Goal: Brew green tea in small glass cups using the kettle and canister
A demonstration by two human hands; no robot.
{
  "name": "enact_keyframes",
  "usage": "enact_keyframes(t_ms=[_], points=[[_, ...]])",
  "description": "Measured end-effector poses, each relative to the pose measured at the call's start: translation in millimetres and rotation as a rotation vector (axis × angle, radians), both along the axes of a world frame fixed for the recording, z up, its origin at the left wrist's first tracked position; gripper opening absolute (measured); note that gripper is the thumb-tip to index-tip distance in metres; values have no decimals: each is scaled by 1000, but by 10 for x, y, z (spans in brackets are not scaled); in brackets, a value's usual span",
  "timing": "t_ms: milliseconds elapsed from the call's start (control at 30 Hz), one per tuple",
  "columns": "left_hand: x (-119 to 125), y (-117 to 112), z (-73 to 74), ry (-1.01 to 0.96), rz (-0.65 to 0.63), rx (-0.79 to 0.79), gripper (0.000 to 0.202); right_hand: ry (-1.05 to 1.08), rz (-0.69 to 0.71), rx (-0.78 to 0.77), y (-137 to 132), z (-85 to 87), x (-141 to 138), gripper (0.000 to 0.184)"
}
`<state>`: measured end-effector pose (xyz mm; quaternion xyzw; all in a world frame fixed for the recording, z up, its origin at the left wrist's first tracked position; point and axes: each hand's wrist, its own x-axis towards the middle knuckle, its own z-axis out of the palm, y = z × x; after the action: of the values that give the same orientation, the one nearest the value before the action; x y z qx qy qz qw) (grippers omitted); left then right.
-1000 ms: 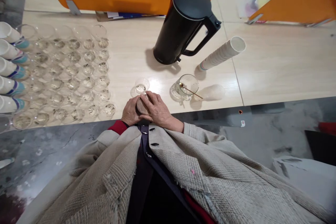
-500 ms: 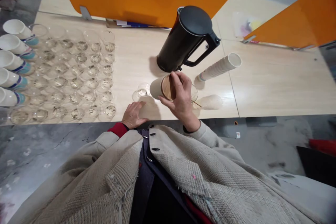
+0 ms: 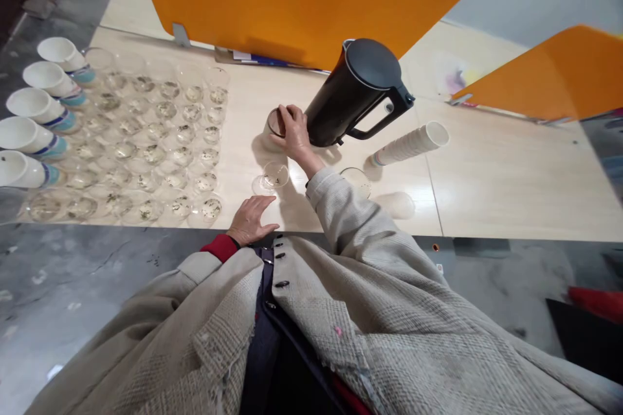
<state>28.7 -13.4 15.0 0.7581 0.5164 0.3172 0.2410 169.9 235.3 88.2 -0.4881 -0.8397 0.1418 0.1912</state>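
My right hand (image 3: pixel 296 135) is wrapped round the top of a pale canister (image 3: pixel 269 141), just left of the black kettle (image 3: pixel 357 87). The hand partly covers the canister's dark-looking top. Palm down at the table's front edge lies my left hand (image 3: pixel 252 219), fingers stretched out and holding nothing. Between the two hands stands a clear plastic cup (image 3: pixel 276 175) with some dark leaf bits in its bottom. Under my right forearm a clear round-rimmed container (image 3: pixel 357 180) is partly hidden.
Rows of clear cups (image 3: pixel 146 149) with leaf bits fill the table's left part, beside several white paper cups (image 3: pixel 36 104). A nested paper cup stack (image 3: pixel 411 142) leans right of the kettle. Orange partitions (image 3: pixel 302 6) stand along the back.
My right hand has carried the canister away from me and to the left, from the front of the table to beside the kettle. My left hand stays at the table edge.
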Motion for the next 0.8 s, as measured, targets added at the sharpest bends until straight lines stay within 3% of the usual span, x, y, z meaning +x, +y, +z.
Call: enact_keyframes(t_ms=[300, 467, 600, 700, 800], points=[[-13, -2, 16, 19, -11, -9, 70, -37, 68, -52, 55, -63, -54, 91], [-16, -1, -23, 29, -1, 23, 69, 29, 30, 47, -122, 193, 200, 90], [-19, -4, -27, 39, -6, 43, 67, 242, -206, 336, -354, 643, 730, 75], [-20, 1, -23, 49, -7, 40, 66, 382, -469, 530, -346, 874, 1223, 75], [-19, 10, -22, 56, -6, 76, 65, 453, -656, 427, -120, 846, 1651, 75]])
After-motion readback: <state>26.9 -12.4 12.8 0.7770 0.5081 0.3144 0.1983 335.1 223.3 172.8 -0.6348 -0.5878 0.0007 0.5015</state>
